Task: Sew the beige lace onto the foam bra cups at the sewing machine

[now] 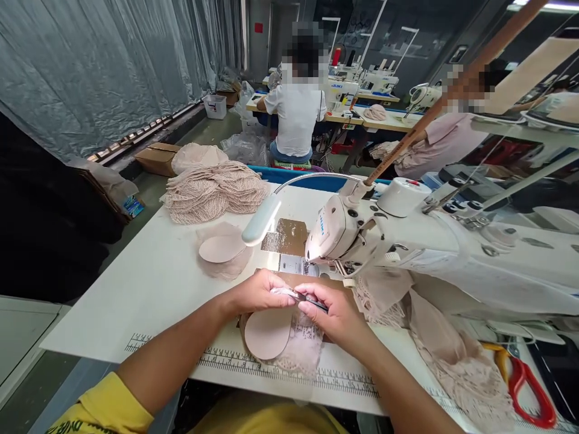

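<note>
In front of the sewing machine (332, 232), left hand (259, 294) pinches seemingly unfinished lace cloth (308, 346), right hand (335, 310) grips snips (318, 303).

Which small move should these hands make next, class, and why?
Probably a light squeeze of what look like snips: the right hand holds them with their tip close to the bunched edge of lace cloth that the left hand pinches.

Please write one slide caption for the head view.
The left hand pinches pale fabric; the right hand holds a small dark tool close to it, near a sewing machine.
</note>
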Motion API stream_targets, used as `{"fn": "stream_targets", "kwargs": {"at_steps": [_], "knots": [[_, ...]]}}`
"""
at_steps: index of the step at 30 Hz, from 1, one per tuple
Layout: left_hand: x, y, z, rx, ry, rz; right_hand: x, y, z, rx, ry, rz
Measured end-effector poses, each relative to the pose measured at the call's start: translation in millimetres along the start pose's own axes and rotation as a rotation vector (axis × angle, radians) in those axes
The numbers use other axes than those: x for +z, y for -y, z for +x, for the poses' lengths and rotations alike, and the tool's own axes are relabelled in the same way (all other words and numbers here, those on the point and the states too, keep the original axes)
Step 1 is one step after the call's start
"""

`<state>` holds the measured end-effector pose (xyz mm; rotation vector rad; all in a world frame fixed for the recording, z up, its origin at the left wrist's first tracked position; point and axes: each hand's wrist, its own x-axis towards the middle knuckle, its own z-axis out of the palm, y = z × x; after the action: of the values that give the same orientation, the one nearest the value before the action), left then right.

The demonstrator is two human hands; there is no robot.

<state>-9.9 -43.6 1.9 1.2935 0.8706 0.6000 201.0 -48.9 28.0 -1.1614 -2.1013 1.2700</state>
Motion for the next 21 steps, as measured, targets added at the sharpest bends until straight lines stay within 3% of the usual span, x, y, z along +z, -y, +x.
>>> {"fn": "stream_targets", "kwargs": {"at_steps": [8,15,21], "knots": [[-2.2,-3,1,-0.007,0.112,0.014,4,-8,4,0.005,-0.005,0.064],[0.2,1,3,-0.058,0.118,0.047,1,-16,7,0.006,0.063,0.04],[1.4,6,4,-0.067,0.125,0.082,8,-16,8,-0.016,0.037,0.037]]}}
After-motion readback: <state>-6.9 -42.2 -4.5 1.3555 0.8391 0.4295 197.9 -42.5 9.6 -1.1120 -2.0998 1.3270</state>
